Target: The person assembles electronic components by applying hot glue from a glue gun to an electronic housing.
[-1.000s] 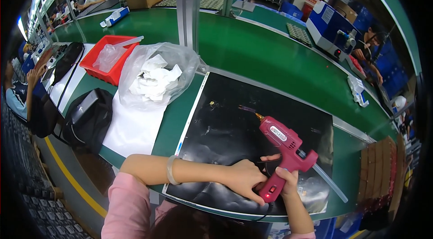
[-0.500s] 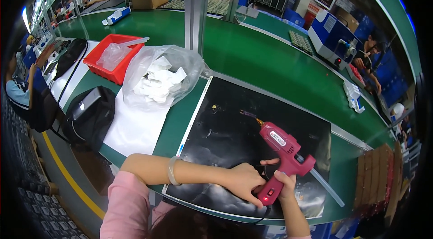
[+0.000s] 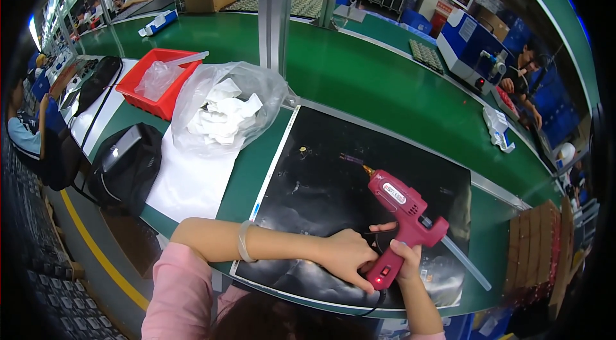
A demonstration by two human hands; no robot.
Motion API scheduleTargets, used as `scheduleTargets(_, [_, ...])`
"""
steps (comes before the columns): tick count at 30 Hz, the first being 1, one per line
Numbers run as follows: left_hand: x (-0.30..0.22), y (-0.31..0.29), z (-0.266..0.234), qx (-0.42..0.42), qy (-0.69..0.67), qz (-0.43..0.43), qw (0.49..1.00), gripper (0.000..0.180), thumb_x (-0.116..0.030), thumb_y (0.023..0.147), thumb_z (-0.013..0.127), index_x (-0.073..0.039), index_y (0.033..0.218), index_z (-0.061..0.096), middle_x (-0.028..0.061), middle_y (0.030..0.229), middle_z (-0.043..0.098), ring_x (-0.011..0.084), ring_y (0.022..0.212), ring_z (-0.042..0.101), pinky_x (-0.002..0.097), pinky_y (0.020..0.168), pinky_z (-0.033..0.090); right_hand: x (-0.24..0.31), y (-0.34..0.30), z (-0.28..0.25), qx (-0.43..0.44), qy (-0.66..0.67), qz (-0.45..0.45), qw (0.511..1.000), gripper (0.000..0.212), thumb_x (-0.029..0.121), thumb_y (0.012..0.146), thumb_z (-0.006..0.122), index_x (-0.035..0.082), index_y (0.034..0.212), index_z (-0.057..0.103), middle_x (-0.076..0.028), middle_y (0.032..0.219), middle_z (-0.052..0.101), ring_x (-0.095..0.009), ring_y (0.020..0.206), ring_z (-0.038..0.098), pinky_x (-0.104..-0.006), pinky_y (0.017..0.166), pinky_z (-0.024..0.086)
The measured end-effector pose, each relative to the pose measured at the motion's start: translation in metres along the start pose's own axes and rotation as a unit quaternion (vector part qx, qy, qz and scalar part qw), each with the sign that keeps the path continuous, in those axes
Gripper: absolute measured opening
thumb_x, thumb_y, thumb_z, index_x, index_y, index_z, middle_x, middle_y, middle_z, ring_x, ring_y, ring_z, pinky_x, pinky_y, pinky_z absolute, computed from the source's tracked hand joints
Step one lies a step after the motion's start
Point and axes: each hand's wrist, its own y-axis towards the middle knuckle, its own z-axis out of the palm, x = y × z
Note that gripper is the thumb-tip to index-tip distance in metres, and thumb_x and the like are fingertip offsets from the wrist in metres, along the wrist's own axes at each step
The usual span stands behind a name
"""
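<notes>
A dark pink hot glue gun (image 3: 399,202) points up and to the left, held above the black mat (image 3: 301,192). Its small switch near the handle's foot glows red. A translucent glue stick (image 3: 468,265) sticks out of its back end. My right hand (image 3: 407,259) is closed round the handle, thumb on the near side and a finger by the black trigger. Curled against the handle's lower left side is my left hand (image 3: 346,255), with its thumb at the handle's foot; its other fingertips are hidden. A small yellowish bit (image 3: 303,148) lies on the mat.
Left of the mat sit a clear bag of white scraps (image 3: 224,115), a red bin (image 3: 142,105), white paper (image 3: 186,176) and a black bag (image 3: 125,170). The green conveyor (image 3: 359,86) runs behind a metal post (image 3: 273,19). Cardboard (image 3: 531,253) stands at right. Co-workers sit beyond.
The view has shifted very slightly. Both hands and the glue gun keep nearly the same place over the mat.
</notes>
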Motion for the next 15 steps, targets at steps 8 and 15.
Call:
scheduleTargets(8, [0.0004,-0.0019,-0.0001,-0.014,-0.003,0.003,1.000,0.045,-0.054,0.065,0.058,-0.009,0.063,0.053,0.0015,0.052,0.054,0.0214,0.050,0.055,0.0305,0.043,0.039,-0.0008,-0.0003,0.0044,-0.014,-0.003,-0.007,1.000,0.046,0.019,0.061,0.055,-0.008,0.097,0.044,-0.026,0.092,0.054,-0.024,0.072,0.057,-0.0299,0.067,0.048])
scheduleTargets(15, [0.0017,-0.0036,0.0018,-0.005,-0.005,0.009,1.000,0.046,-0.054,0.062,0.060,-0.009,0.061,0.051,0.0033,0.054,0.056,0.0235,0.053,0.056,0.0326,0.046,0.041,-0.0064,-0.0019,-0.0007,0.016,0.012,-0.014,1.000,0.048,0.014,0.061,0.055,-0.009,0.100,0.042,-0.028,0.094,0.052,-0.027,0.075,0.056,-0.0333,0.070,0.047])
